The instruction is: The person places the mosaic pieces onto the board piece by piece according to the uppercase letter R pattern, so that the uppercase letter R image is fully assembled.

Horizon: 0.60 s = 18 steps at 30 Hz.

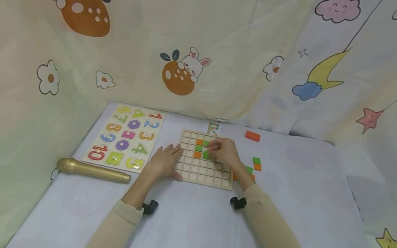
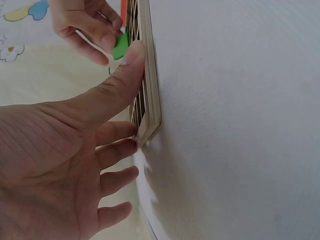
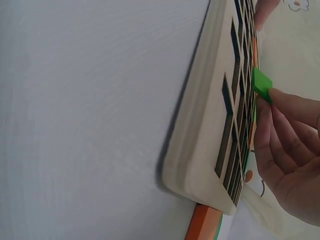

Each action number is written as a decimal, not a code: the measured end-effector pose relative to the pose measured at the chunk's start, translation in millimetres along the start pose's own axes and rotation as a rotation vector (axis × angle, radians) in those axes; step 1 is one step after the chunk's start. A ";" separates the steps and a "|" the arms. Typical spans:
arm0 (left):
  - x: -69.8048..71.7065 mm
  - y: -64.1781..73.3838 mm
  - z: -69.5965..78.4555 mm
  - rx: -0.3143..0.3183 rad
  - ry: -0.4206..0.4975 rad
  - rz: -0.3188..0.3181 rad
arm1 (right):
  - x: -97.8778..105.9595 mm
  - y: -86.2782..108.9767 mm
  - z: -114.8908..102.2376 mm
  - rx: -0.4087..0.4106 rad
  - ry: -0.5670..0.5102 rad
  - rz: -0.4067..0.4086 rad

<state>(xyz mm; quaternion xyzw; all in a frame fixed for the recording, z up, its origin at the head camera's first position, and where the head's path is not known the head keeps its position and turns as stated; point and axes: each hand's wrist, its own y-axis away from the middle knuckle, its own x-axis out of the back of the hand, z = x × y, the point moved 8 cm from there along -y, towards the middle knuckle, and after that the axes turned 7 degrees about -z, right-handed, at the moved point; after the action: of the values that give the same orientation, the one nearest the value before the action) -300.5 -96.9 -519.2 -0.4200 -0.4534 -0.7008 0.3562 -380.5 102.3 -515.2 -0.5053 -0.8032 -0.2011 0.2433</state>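
Note:
A wooden grid board [image 1: 202, 183] lies on the white-covered table, with several orange and green square tiles set in its upper middle cells, among them an orange tile [image 1: 197, 155]. My right hand [image 1: 224, 152] is over these cells and pinches a green square tile [image 3: 261, 84] between thumb and fingertips, tilted close over the grid. At the board's near left corner is my left hand [image 1: 165, 161], its fingers extended along the left side. In the left wrist view the left thumb [image 2: 120, 75] lies along the board's near edge.
Loose green and orange tiles [image 1: 256, 161] lie right of the board, some partly behind the right wrist. An orange block [image 1: 253, 136] is farther back. To the left are a number-and-shape puzzle [image 1: 122, 168] and a gold toy microphone [image 1: 93, 170]. A patterned card [image 1: 214, 128] sits behind the board.

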 end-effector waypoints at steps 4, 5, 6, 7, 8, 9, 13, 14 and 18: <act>0.1 -0.2 0.2 0.005 0.005 0.006 | -3.8 -1.7 0.0 0.006 0.019 -0.002; -0.2 -0.2 0.2 0.007 0.006 0.006 | -4.6 -2.0 0.3 0.006 0.025 -0.001; -0.6 -0.3 0.0 0.008 0.005 0.007 | -5.4 -2.1 0.5 0.002 0.030 -0.001; -1.0 -0.5 -0.2 0.010 0.004 0.007 | -6.1 -2.1 0.4 0.000 0.034 0.000; -1.3 -0.6 -0.4 0.010 0.004 0.007 | -6.7 -2.2 0.5 -0.002 0.039 0.002; -1.4 -0.6 -0.4 0.011 0.004 0.006 | -7.4 -2.4 0.6 -0.002 0.047 0.005; -0.7 -0.4 0.2 0.012 0.003 0.009 | -8.9 -3.4 2.2 -0.004 0.064 0.013; -0.7 -0.4 0.3 0.013 0.001 0.007 | -9.4 -3.7 3.0 -0.006 0.062 0.013; -1.3 -0.4 0.5 0.019 -0.003 0.003 | -10.2 -2.7 4.7 -0.020 0.038 0.009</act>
<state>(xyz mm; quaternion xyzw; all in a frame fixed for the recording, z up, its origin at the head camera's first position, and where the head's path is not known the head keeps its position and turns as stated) -300.3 -96.1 -520.4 -0.4183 -0.4600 -0.6954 0.3604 -380.1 96.7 -525.3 -0.5075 -0.7940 -0.2176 0.2544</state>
